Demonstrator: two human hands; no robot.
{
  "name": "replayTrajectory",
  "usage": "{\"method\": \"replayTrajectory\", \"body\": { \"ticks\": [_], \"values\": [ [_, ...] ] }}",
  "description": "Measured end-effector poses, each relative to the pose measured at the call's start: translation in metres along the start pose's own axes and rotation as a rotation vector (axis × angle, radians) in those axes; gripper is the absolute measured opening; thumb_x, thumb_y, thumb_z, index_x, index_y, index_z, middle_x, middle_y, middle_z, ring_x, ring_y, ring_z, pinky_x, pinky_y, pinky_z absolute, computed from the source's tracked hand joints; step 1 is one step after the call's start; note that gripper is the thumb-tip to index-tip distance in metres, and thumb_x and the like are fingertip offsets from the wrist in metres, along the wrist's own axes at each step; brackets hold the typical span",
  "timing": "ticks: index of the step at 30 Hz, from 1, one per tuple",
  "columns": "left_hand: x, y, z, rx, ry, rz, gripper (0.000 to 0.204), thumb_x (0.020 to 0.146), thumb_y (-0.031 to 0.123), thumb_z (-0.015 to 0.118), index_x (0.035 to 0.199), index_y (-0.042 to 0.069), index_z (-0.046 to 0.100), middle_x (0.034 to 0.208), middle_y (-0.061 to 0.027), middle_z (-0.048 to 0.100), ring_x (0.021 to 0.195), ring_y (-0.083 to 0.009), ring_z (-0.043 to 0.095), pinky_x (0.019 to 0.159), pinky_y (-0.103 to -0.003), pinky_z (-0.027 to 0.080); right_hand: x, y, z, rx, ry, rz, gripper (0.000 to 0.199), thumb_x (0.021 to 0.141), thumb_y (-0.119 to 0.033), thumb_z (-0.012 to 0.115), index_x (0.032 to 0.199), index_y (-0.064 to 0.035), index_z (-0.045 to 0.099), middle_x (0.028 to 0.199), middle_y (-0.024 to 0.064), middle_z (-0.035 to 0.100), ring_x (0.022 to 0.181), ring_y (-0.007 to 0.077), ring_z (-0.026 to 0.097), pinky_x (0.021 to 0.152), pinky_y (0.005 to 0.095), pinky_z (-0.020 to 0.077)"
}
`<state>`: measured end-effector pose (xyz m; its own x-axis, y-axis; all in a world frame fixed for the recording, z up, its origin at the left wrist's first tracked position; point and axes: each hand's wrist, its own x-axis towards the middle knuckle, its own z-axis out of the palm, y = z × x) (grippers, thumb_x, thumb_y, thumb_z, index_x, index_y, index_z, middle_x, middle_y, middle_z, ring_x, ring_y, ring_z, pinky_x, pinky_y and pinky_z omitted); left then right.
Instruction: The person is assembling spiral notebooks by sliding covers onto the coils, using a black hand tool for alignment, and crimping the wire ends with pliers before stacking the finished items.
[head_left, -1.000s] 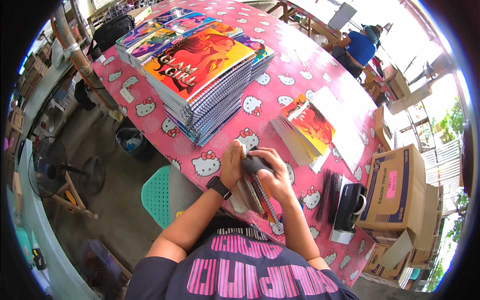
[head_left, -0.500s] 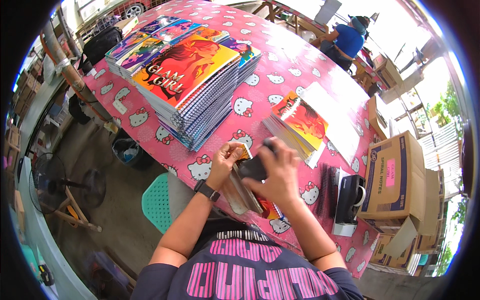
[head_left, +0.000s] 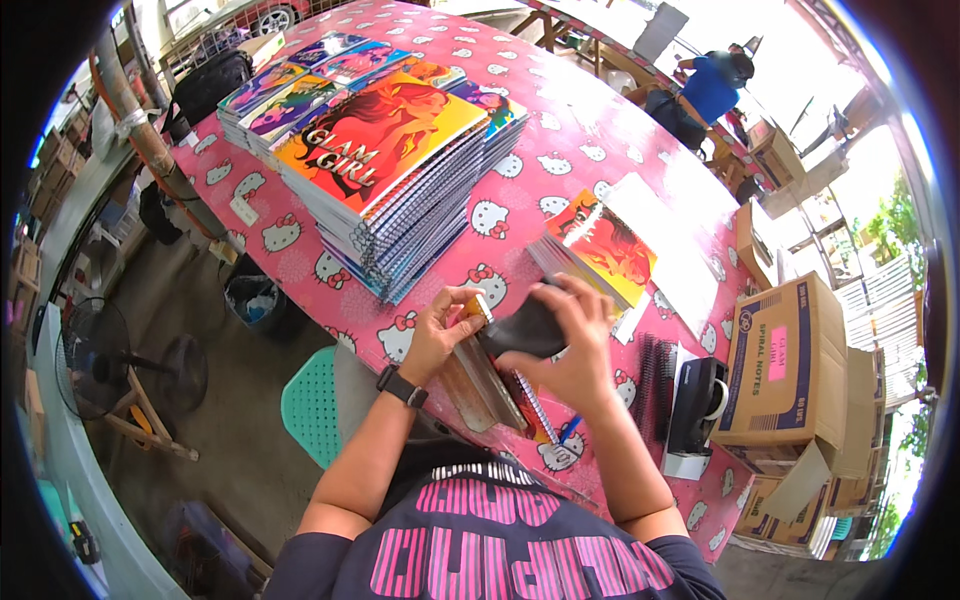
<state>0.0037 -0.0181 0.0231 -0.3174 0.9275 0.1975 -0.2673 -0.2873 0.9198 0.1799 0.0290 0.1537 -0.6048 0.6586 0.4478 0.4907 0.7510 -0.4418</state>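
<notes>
Left hand [head_left: 440,335] pinching the upright notebook [head_left: 490,375] by its top corner at the near bench [head_left: 560,150] edge; right hand [head_left: 575,345] clamped around a dark tool [head_left: 525,330] pressed against it. Could slip off the binding if tilted. Beyond: one short pile [head_left: 600,250], two tall stacks [head_left: 385,180]

Brown cardboard box [head_left: 780,375] at table's right edge, pink label [head_left: 777,353] on its side
</notes>
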Motion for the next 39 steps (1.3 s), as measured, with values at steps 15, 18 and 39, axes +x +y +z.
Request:
{"method": "replayTrajectory", "body": {
  "ticks": [15,18,39],
  "values": [
    [-0.007,0.002,-0.011,-0.134,0.012,-0.074,0.032,0.082,-0.002,0.067,0.114,0.002,0.063,0.108,-0.0041,0.062,0.101,-0.0133,0.059,0.091,-0.028,0.046,-0.026,0.039,0.058,1.088,-0.297,0.335,0.040,0.086,-0.031,0.060,0.116,-0.0035,0.060,0.109,0.0078,0.058,0.108,0.0193,0.051,0.097,0.0335,0.0369],
    [-0.007,0.002,-0.011,-0.058,-0.009,-0.035,0.031,0.084,-0.003,0.064,0.115,0.002,0.063,0.109,-0.0053,0.062,0.102,-0.0145,0.059,0.092,-0.028,0.046,-0.019,0.053,0.071,0.709,-0.287,0.426,0.037,0.087,-0.029,0.060,0.115,-0.0045,0.061,0.105,0.0084,0.058,0.104,0.0192,0.052,0.095,0.0332,0.0378],
    [0.002,0.077,0.050,0.260,-0.044,0.153,0.022,0.074,0.000,0.073,0.095,0.003,0.066,0.093,-0.0042,0.064,0.082,-0.0103,0.059,0.073,-0.024,0.048,-0.006,-0.016,0.007,0.469,0.165,0.236,0.022,0.075,-0.013,0.075,0.091,-0.0020,0.063,0.081,0.0072,0.060,0.073,0.0182,0.061,0.065,0.0294,0.0484]
  ]
}}
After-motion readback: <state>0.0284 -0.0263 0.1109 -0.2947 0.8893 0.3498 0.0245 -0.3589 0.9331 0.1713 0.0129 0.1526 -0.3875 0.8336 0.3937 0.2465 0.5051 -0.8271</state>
